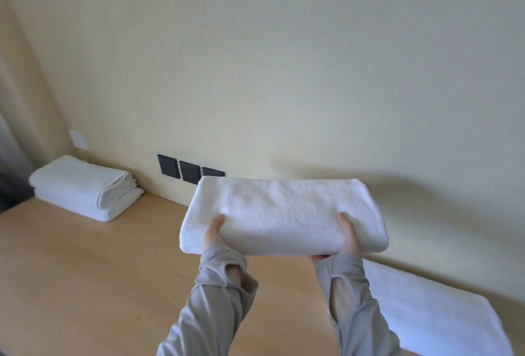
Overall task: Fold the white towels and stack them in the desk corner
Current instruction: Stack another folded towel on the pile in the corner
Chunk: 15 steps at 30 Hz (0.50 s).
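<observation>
Folded white towel (284, 213) held level above the bench (85, 270), stack of folded towels (85, 188) in its far-left corner, another towel (440, 313) flat at its right end

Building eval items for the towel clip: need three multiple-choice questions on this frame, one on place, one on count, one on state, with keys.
1. Where is the stack of folded towels?
A) far left corner of the desk, against the wall
B) the right edge
C) on the floor

2. How many black wall plates show?
A) one
B) three
C) five

3. What state is the held towel in?
A) spread flat
B) folded, lifted in both hands
C) hanging unfolded from one hand

Key:
1 A, the stack sits where the desk meets the walls.
2 B, three dark squares stand in a row, the last partly behind the towel.
3 B, the left hand and right hand each have a grip on its near edge, thumbs on top.
</observation>
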Each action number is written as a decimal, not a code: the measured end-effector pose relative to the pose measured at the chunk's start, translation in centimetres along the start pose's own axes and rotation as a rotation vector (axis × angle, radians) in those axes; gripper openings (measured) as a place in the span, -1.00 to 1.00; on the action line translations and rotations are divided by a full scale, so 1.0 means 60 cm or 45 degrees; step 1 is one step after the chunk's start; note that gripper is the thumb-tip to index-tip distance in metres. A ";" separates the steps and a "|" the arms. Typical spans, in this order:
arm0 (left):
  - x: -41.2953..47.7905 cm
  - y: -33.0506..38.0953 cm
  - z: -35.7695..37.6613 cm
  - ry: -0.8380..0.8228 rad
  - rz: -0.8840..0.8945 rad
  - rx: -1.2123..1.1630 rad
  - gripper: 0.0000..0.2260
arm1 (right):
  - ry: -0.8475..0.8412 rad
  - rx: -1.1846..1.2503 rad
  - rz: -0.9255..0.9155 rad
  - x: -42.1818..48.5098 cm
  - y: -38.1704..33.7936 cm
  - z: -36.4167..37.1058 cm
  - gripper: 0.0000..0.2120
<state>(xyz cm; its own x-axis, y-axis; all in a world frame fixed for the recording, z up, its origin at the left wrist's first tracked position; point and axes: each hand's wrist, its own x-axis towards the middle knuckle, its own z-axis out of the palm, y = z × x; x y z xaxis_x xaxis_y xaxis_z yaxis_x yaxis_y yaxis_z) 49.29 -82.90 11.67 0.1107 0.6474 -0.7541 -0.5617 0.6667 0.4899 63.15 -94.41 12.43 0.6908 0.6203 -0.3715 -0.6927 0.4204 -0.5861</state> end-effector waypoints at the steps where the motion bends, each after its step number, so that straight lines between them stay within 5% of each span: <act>1: 0.001 0.041 -0.026 0.020 0.028 -0.040 -0.49 | -0.057 -0.065 0.036 -0.009 0.034 0.027 -0.86; 7: -0.013 0.292 -0.208 0.076 0.187 -0.324 -0.58 | -0.232 -0.108 0.181 -0.109 0.263 0.219 -0.70; 15: -0.040 0.540 -0.447 0.114 0.574 -0.601 -0.64 | -0.410 -0.248 0.488 -0.241 0.544 0.411 -0.82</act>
<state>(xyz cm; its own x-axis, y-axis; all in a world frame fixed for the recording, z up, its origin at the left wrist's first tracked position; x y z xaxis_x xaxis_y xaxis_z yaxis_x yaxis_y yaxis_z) 8.80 -72.76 17.62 -0.2764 0.7786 -0.5634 -0.8386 0.0910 0.5372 25.41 -73.31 16.42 0.2762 0.8899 -0.3631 -0.8100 0.0122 -0.5863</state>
